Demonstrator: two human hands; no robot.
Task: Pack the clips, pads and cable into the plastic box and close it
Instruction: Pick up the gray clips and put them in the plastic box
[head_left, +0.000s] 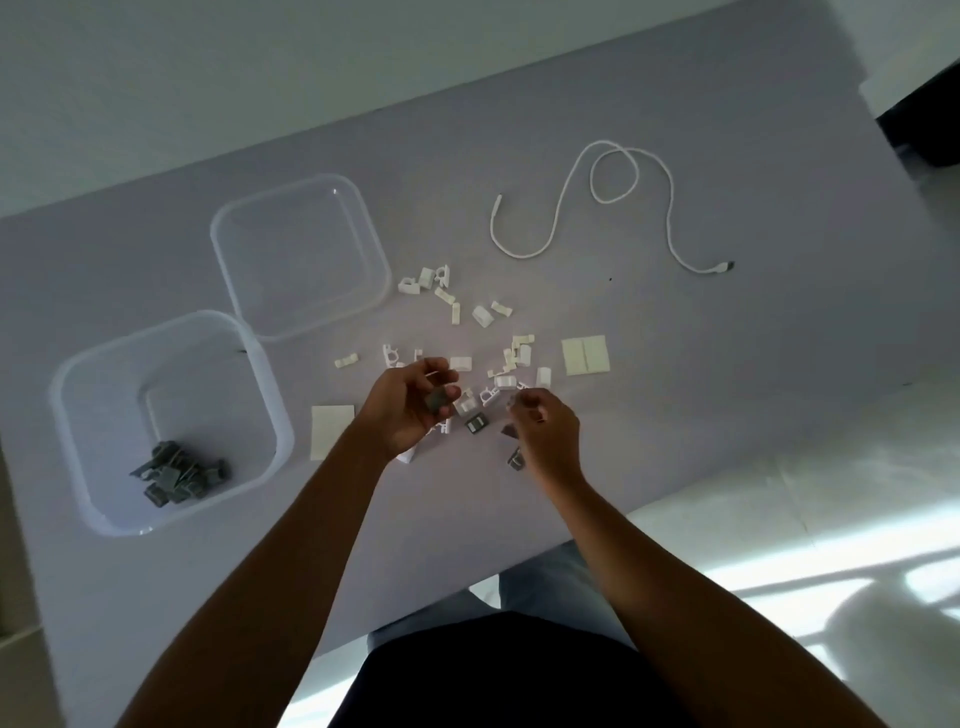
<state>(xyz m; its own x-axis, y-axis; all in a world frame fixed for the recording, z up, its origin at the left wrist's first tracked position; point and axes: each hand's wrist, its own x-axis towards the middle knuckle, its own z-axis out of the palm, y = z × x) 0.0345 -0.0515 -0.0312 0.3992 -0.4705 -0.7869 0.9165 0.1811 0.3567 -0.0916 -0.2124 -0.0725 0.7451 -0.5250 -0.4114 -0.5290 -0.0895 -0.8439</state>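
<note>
Pale grey desk (675, 364) under dim light, bright floor beyond. Mid-step in gathering clips: left hand (410, 405) curled round a dark clip (438, 399), right hand (545, 431) pinching something small, too blurred to name. Plastic box (78, 415) at left, already holding a heap of dark clips (179, 473); lid (301, 254) just behind it, off. White clips (483, 332), pads (585, 355) and cable (613, 202) still loose on the desk. Next, probably: carry over to the box and release.
</note>
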